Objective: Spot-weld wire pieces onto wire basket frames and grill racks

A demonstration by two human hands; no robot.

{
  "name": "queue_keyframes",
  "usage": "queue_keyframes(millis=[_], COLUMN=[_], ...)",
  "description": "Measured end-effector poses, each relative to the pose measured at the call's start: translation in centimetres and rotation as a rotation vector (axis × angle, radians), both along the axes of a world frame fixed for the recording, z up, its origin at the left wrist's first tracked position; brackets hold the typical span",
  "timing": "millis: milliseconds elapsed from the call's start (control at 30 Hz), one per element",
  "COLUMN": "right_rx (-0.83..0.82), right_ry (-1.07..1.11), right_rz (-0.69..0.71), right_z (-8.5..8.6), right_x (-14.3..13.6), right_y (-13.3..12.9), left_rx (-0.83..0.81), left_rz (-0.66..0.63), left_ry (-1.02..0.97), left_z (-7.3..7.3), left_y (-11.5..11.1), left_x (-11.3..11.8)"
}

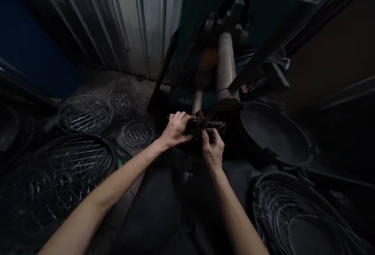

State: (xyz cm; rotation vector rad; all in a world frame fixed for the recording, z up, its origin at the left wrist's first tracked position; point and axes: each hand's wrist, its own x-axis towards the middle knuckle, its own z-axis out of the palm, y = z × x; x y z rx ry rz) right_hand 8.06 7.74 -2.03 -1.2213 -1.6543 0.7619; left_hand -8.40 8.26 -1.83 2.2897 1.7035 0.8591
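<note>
A small wire rack (218, 124) is held between my two hands, just below a machine's metal arm (226, 67). My left hand (177, 130) grips the rack's left side, thumb and fingers around it. My right hand (212, 145) pinches the near edge of the rack with its fingers bent. Behind the rack a thinner metal rod (198, 98) comes down close to the wires. Dim light hides the exact contact between rack and machine.
Wire racks lie in piles on the left floor (88, 114), one round rack (137, 133) nearest. A black tub (114, 157) at left holds more. To the right stand a dark round pan (275, 134) and a tub (258, 192) of wire rings. Corrugated metal (140, 20) rises behind.
</note>
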Motion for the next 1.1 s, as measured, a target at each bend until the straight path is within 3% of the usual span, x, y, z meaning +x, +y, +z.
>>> queue_keyframes(millis=[200,300,367,433,500,600,633,733,800,867,967,1100], right_rx=[-0.016,-0.042,-0.07,-0.083,-0.09,-0.374,-0.516,-0.838,-0.903,-0.92,-0.931,-0.92], right_ry=[0.056,0.043,0.044,-0.017,-0.204,-0.542,-0.7,-0.965,-0.973,-0.951,-0.924,-0.958], right_rz=[0.008,-0.003,-0.032,-0.158,-0.411,-0.71,-0.727,-0.431,-0.299,-0.25,-0.188,-0.14], right_z=[-0.6,0.4,1.6,2.3,1.8,-1.1,-2.4,-6.6,-9.1,-11.0,-12.5,-12.8], right_x=[-0.5,-0.4,1.4,5.4,11.3,21.0,23.6,28.1,28.7,28.6,28.9,30.0], right_y=[0.3,-0.3,-1.7,-4.2,-6.9,-10.4,-11.3,-13.3,-13.9,-13.8,-13.3,-13.9], left_rx=[0.039,0.039,0.021,-0.017,-0.088,-0.249,-0.3,-0.44,-0.508,-0.483,-0.314,-0.324], left_rz=[0.04,0.037,0.042,0.03,0.009,-0.055,-0.095,-0.278,-0.435,-0.542,-0.464,-0.279], left_ry=[0.047,0.054,0.05,0.029,-0.017,-0.058,-0.036,0.083,0.065,-0.096,-0.335,-0.246], left_z=[-0.5,-0.3,0.3,1.0,1.7,2.4,2.5,2.4,1.9,1.2,-0.7,-4.8], left_y=[0.5,0.6,0.2,-0.9,-2.3,-4.2,-4.5,-4.5,-4.4,-4.6,-6.0,-7.9], left_x=[0.2,0.2,0.1,0.0,0.4,2.3,3.2,6.0,6.8,6.1,2.8,-0.3])
